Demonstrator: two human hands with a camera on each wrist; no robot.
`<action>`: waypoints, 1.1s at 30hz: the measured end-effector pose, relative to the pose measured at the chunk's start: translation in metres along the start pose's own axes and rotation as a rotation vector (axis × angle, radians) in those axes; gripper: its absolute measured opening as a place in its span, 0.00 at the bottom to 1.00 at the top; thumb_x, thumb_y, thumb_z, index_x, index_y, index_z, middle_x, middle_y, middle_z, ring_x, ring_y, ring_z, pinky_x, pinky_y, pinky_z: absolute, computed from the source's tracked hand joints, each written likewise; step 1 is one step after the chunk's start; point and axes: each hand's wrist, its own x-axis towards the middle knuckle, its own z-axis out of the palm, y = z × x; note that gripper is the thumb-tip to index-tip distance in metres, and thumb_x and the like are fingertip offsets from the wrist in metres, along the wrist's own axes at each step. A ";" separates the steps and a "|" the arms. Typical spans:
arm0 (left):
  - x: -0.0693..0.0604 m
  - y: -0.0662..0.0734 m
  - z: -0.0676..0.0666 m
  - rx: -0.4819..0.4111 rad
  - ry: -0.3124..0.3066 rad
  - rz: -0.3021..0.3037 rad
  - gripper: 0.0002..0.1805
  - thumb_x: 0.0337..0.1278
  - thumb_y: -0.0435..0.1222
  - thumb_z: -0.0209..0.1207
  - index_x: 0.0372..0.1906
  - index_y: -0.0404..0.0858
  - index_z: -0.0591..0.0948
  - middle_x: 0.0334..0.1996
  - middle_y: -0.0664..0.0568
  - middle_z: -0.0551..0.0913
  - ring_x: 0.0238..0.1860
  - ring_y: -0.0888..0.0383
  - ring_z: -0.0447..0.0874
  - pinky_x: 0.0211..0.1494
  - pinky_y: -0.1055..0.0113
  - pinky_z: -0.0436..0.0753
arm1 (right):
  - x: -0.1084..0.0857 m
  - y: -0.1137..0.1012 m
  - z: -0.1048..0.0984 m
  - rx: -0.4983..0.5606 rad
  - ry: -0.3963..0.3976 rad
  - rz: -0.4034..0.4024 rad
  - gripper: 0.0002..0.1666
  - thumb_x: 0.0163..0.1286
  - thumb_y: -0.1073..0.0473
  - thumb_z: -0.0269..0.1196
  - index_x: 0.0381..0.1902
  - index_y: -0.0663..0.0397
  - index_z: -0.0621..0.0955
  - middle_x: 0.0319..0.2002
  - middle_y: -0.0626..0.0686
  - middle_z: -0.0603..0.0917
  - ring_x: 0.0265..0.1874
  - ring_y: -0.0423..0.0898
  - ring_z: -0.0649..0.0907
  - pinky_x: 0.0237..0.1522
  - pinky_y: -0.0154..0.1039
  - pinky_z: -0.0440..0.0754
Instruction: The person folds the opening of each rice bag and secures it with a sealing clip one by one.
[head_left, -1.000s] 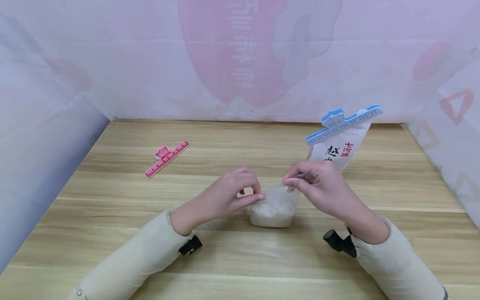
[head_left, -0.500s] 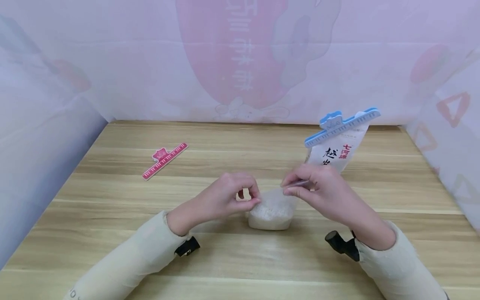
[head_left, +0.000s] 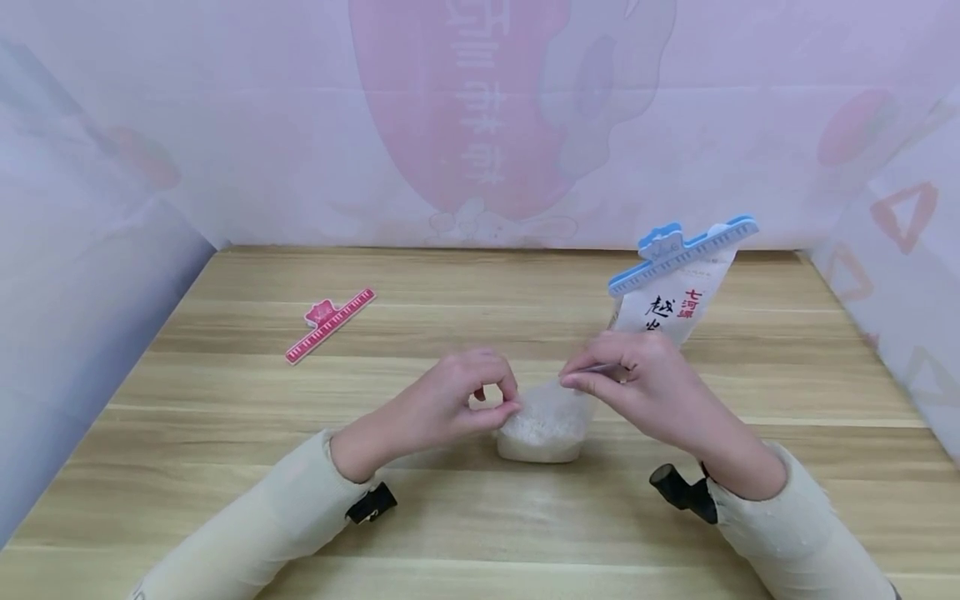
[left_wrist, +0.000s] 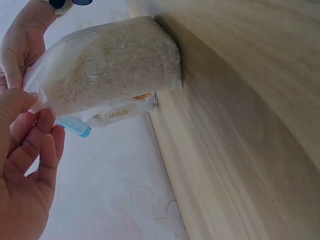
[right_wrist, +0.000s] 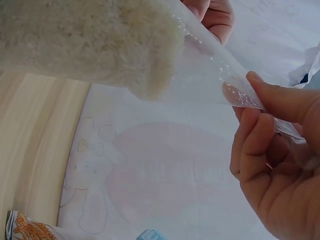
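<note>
A clear plastic bag of rice (head_left: 542, 429) stands on the wooden table in front of me, its bottom on the tabletop. My left hand (head_left: 438, 396) pinches the bag's upper left corner between thumb and forefinger. On the other side, my right hand (head_left: 637, 379) pinches the top of the plastic, and some loose film runs back into its palm. In the right wrist view, the film (right_wrist: 200, 75) is stretched between both hands, above the rice. The left wrist view shows the thumb and fingers (left_wrist: 45, 122) on the bag's corner.
Behind my right hand stands a white printed bag (head_left: 675, 304), closed along its top by a blue sealing clip (head_left: 686, 252). A red sealing clip (head_left: 330, 325) lies on the table (head_left: 450, 292) at left. Patterned cloth (head_left: 300, 167) surrounds the table's back and sides.
The right hand has lowered slightly, bringing the bag's top down. The left hand keeps its pinch with little movement. Both clips stay in place on the table and bag.
</note>
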 end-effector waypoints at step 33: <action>-0.085 -0.113 -0.138 0.222 0.115 -0.637 0.20 0.60 0.32 0.65 0.57 0.30 0.79 0.57 0.35 0.78 0.57 0.36 0.72 0.55 0.41 0.72 | 0.000 0.000 -0.002 0.037 -0.047 0.065 0.07 0.59 0.69 0.71 0.30 0.51 0.88 0.28 0.44 0.87 0.28 0.31 0.83 0.30 0.29 0.83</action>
